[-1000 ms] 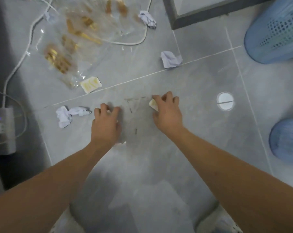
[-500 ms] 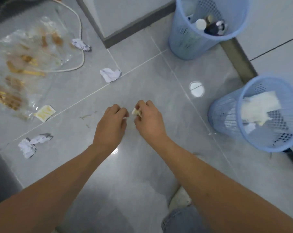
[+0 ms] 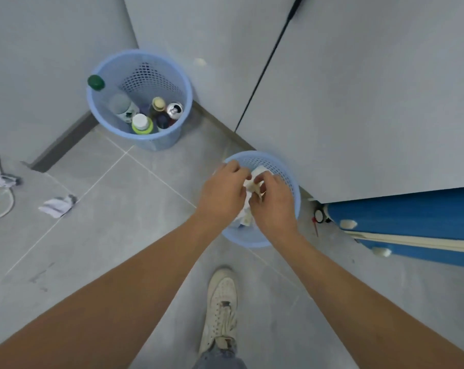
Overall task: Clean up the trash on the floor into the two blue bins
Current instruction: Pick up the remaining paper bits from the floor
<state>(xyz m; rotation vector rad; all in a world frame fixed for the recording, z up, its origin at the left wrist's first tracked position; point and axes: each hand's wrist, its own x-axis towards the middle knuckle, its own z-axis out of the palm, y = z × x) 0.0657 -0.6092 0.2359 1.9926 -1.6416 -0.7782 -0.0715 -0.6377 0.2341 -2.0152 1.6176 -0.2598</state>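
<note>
Floor-standing far bin (image 3: 156, 141) holds bottles; hands' (image 3: 221, 194) grip pinches scrap (image 3: 254, 186) over paper-filled bin (image 3: 286, 166).

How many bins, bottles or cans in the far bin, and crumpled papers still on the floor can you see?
Blue bins: 2, far and near
Bottles and cans in the far bin: 5, counting the green-capped bottle and the can
Crumpled papers on the floor: 2
Total: 9

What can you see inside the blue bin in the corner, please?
The corner bin holds upright bottles: a green-capped bottle, a white-capped bottle, a beige-capped one, plus an opened can. Its bottom is hidden beneath them.
</note>
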